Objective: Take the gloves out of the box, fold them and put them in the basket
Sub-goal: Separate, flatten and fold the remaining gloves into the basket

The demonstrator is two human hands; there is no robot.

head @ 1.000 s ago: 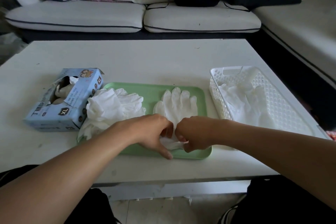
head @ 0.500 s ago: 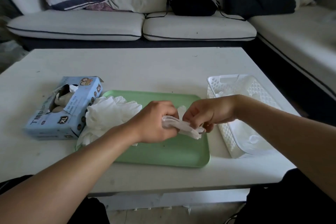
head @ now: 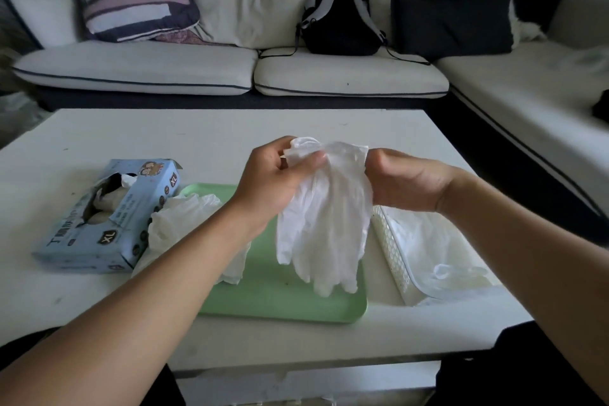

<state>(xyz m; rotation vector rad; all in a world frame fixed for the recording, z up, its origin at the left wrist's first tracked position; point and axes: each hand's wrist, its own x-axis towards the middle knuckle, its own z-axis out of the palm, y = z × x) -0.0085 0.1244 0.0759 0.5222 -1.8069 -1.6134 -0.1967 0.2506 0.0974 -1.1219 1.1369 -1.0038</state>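
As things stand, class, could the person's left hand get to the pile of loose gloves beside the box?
Probably not yet: the left hand and right hand both pinch the hanging glove. Once it lets go, the pile of gloves lies uncovered just below it, by the glove box.

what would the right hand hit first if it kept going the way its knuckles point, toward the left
Probably the left hand: the right hand faces it across the glove both hold, with nothing else between them, though depth is hard to judge.

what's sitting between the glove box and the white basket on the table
In the head view, the green tray lies between the glove box and the white basket, with a loose pile of gloves on its left end.
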